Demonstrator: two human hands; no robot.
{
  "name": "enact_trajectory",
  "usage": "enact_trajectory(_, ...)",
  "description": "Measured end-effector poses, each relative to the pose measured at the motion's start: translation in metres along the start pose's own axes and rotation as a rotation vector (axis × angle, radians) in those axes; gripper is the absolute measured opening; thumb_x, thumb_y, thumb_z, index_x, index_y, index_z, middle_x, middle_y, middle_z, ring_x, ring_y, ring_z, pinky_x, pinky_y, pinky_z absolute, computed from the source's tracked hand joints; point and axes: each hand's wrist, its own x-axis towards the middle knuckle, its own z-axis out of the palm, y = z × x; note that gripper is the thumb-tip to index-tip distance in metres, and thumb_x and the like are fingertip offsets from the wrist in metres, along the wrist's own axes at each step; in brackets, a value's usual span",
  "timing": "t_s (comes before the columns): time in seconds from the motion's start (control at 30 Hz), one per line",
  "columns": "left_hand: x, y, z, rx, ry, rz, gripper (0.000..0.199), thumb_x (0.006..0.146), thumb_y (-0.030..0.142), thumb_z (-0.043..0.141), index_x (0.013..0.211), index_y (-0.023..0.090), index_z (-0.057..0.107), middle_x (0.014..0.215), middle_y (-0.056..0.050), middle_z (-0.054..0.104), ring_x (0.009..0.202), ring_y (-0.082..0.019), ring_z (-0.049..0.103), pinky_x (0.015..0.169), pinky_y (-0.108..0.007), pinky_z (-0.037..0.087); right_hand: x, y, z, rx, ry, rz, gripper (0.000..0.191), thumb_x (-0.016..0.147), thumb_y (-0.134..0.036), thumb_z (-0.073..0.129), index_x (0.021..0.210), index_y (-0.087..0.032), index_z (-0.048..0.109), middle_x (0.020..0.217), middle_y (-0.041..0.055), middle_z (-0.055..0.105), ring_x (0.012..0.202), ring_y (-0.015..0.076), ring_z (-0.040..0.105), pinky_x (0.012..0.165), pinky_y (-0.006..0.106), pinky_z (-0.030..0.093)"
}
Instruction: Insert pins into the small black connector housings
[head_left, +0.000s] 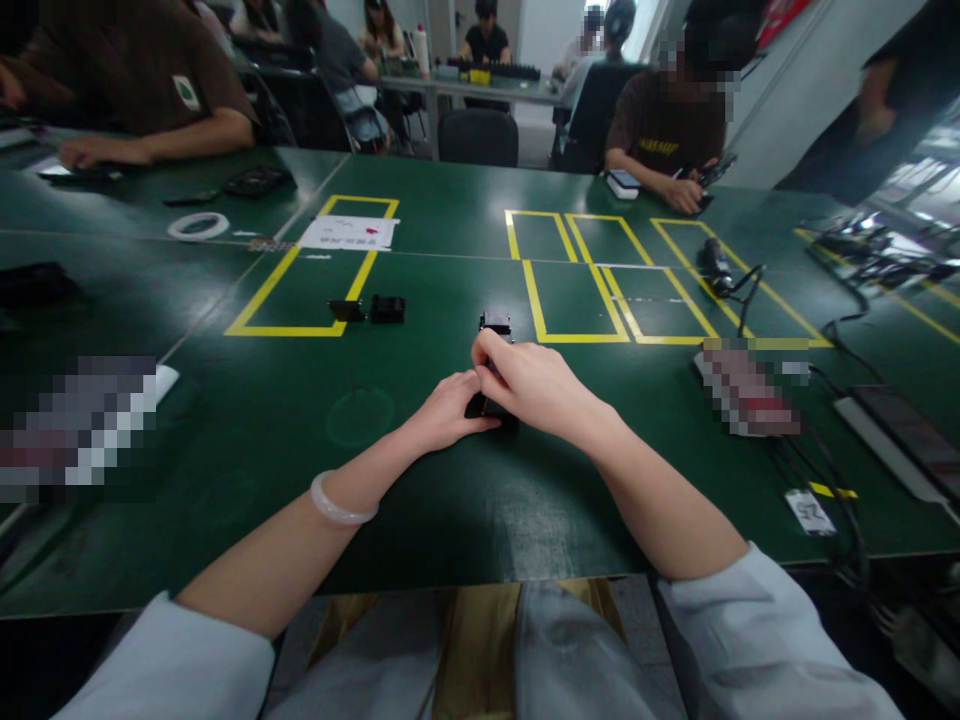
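Note:
At the middle of the green table, my left hand (454,408) and my right hand (525,385) meet around a small black part (495,323). Its far end shows beyond my right fingers, while the rest is mostly covered by my hands. My right fingers are bent and closed over its top. The left fingers press against its near left side, with the thumb stretched along the table. Ahead to the left lie a black block-shaped piece (388,309) and a thin black piece (346,310), close to each other and apart from my hands.
Yellow tape outlines (577,338) mark the green table (420,500). A white paper sheet (349,233) and a tape roll (198,227) lie at the far left. To the right are a black cabled device (716,267) and cables (825,460). Other people sit across the table.

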Motion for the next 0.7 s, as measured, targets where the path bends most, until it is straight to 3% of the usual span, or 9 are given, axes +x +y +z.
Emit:
enact_trajectory(0.17,-0.0008,-0.0012,0.0003,-0.005,-0.012,-0.003,0.055,0.083,0.044,0.072,0.130,0.020,0.055,0.135,-0.012,0.059,0.125,-0.034,0.054,0.105,-0.051,0.042,0.0009,-0.0007,0.0003,-0.028,0.001,-0.001,0.025,0.100,-0.037,0.039,0.110,-0.020,0.054,0.085,0.0032,0.068,0.070,0.0155,0.057,0.060,0.026,0.027)
enact_trajectory(0.43,-0.0006,-0.0034,0.0022,0.002,0.017,-0.009,0.056,0.080,0.045,0.074,0.127,0.020,0.056,0.132,-0.011,0.060,0.124,-0.035,0.055,0.104,-0.051,0.043,0.0005,-0.0019,-0.0014,-0.011,-0.011,0.008,0.023,0.098,-0.027,0.037,0.113,-0.020,0.053,0.088,0.0032,0.069,0.068,0.0142,0.056,0.060,0.026,0.027)
enact_trajectory(0.6,-0.0008,-0.0043,0.0025,-0.002,-0.003,-0.008,0.052,0.081,0.042,0.073,0.126,0.020,0.057,0.131,-0.011,0.061,0.121,-0.034,0.057,0.103,-0.051,0.044,0.0008,-0.0013,-0.0007,-0.027,-0.009,0.006,0.026,0.101,-0.037,0.038,0.111,-0.020,0.054,0.087,0.0035,0.069,0.070,0.0157,0.058,0.060,0.027,0.027)
enact_trajectory(0.7,-0.0004,-0.0027,0.0014,0.006,-0.008,-0.005,0.051,0.081,0.043,0.072,0.125,0.020,0.058,0.132,-0.011,0.061,0.122,-0.034,0.056,0.103,-0.051,0.044,0.0010,-0.0005,-0.0005,-0.027,-0.014,0.018,0.025,0.101,-0.034,0.037,0.112,-0.020,0.054,0.087,0.0035,0.069,0.070,0.0155,0.058,0.060,0.027,0.028)
